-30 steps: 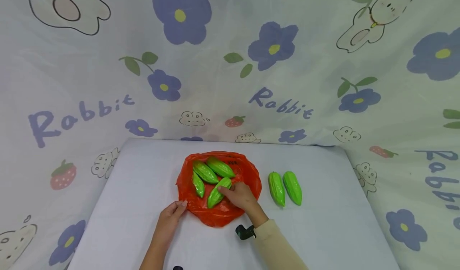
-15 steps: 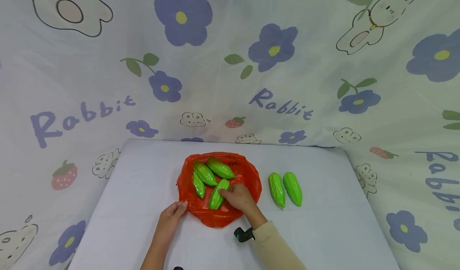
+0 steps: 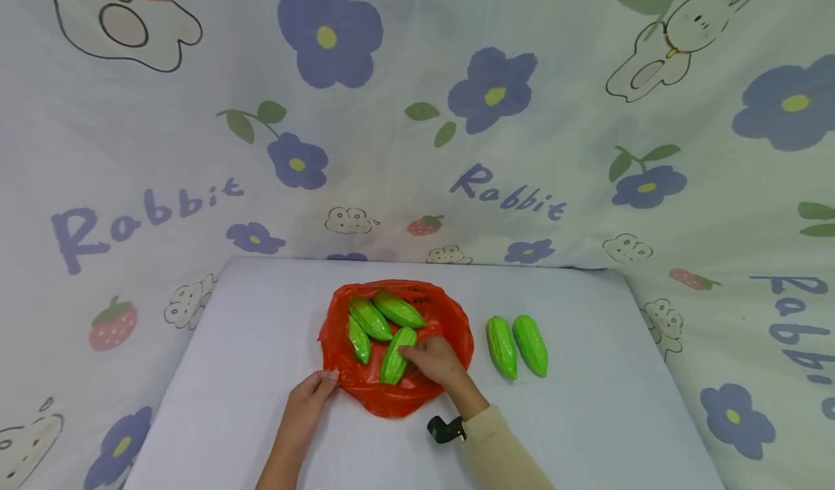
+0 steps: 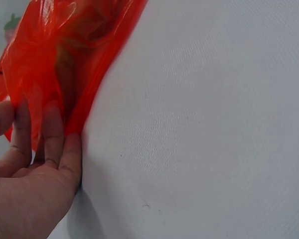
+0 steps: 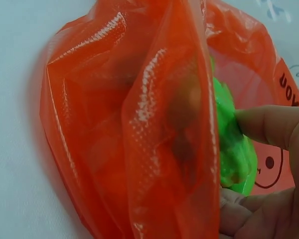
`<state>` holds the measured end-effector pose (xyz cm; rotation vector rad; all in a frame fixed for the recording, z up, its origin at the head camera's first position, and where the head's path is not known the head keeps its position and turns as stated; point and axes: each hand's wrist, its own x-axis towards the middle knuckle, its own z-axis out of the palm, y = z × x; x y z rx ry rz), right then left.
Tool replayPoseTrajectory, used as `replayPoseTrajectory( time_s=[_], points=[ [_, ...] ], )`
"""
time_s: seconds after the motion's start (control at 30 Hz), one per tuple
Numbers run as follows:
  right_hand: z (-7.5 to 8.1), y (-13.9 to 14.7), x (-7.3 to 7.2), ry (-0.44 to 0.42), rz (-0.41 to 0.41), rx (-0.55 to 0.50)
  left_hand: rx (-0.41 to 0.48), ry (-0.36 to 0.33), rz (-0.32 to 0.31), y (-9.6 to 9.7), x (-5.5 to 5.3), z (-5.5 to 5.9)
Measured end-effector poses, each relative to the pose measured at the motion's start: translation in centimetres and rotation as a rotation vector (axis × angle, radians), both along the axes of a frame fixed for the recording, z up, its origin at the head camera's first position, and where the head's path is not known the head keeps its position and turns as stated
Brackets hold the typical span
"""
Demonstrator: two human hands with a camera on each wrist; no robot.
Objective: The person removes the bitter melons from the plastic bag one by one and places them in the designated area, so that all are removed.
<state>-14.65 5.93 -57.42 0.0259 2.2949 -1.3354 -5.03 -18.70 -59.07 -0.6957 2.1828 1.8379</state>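
Left hand (image 3: 312, 394) pinches red bag (image 3: 391, 401) at its near-left edge; right hand (image 3: 440, 363) grips green gourd (image 3: 396, 363) inside. Judged step: positioning gourd; next move likely needs bag steady.

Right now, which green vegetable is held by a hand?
The frontmost green vegetable in the red bag: the right hand pinches it; the bag's other three and two outside lie unheld.

Sporting a cream sleeve (image 3: 509, 455) on the right; flashing a small, rounded black device (image 3: 443, 430) beside the cuff (image 3: 483, 423). Going bare along left forearm (image 3: 287, 435) and left hand (image 3: 309, 391).
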Motion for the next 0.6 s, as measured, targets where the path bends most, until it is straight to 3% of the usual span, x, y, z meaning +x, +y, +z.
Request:
replayPoseTrajectory(
  time_s=[0.6],
  points=[
    [-0.49,0.92,0.31,0.036,0.002,-0.070,0.010,-0.009,0.006,-0.05,0.14,-0.16]
  ],
)
